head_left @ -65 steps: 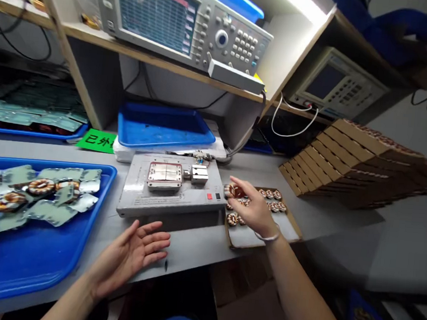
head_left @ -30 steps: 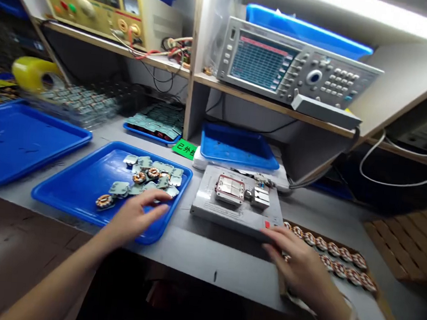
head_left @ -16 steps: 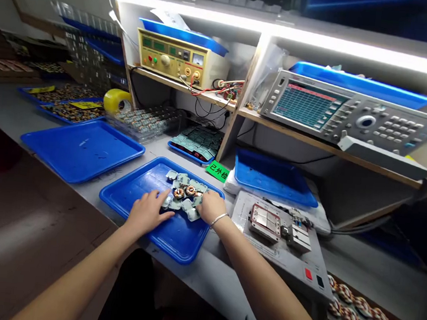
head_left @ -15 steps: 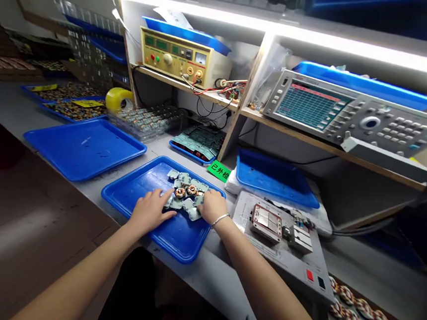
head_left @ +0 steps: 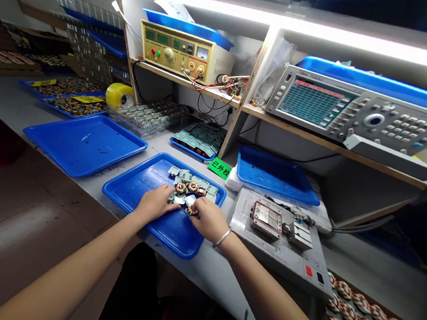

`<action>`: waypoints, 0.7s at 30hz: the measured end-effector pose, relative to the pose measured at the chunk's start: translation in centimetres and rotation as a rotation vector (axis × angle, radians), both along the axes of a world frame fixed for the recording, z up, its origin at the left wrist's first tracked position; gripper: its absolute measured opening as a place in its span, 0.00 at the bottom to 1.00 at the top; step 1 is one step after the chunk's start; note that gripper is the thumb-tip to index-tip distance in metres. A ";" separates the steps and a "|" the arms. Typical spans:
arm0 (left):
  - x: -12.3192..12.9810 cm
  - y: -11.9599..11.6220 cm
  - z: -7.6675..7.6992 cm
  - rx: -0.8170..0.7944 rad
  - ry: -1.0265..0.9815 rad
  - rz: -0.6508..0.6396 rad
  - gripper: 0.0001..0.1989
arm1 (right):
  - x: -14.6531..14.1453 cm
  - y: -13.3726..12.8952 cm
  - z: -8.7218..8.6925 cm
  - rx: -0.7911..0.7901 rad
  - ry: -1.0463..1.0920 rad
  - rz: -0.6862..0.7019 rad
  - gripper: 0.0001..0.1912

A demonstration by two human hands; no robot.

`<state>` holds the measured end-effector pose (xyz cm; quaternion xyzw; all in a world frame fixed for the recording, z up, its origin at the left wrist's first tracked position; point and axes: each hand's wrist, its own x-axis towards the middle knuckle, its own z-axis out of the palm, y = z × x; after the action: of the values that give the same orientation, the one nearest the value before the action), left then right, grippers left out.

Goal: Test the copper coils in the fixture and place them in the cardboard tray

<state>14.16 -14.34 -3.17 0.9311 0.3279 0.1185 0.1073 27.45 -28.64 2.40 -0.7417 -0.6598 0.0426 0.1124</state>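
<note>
A blue tray (head_left: 148, 172) holds several pale green square parts (head_left: 184, 175), some turned so that their copper-wound rings (head_left: 192, 186) show. My right hand (head_left: 210, 219) is closed on one of these ring parts (head_left: 191, 210) near the front of the group, its thumb and fingers at the ring's edge. At the left side of the group, my left hand (head_left: 156, 203) has its thumb and fingers apart, with the fingertips touching the nearest green parts. Nothing shows gripped in it.
Left lies another blue tray (head_left: 84, 143), with yellow tape (head_left: 119, 96) behind it. A grey test fixture (head_left: 265, 249) stands right of my right hand, and wound rings (head_left: 364, 312) fill the lower right corner. Instruments (head_left: 178, 52) sit on shelves behind.
My right hand has moved toward the front of the group and is now on a ring part. My left hand has shifted slightly up. More green parts show at the right.
</note>
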 end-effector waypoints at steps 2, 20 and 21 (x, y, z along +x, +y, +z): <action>0.0 0.2 -0.2 -0.021 -0.016 -0.010 0.24 | 0.0 0.0 0.0 -0.012 -0.004 -0.013 0.13; -0.1 0.9 -0.3 -0.180 -0.142 -0.149 0.26 | 7.5 -8.1 7.0 0.265 0.160 -0.197 0.13; -0.2 1.0 -0.1 -0.190 -0.154 -0.142 0.27 | 8.8 -9.6 7.5 0.284 0.150 -0.254 0.13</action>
<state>13.98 -13.33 -3.27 0.9258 0.2617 0.1501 0.2280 36.29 -38.20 9.95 -0.7904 -0.5500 -0.0103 0.2695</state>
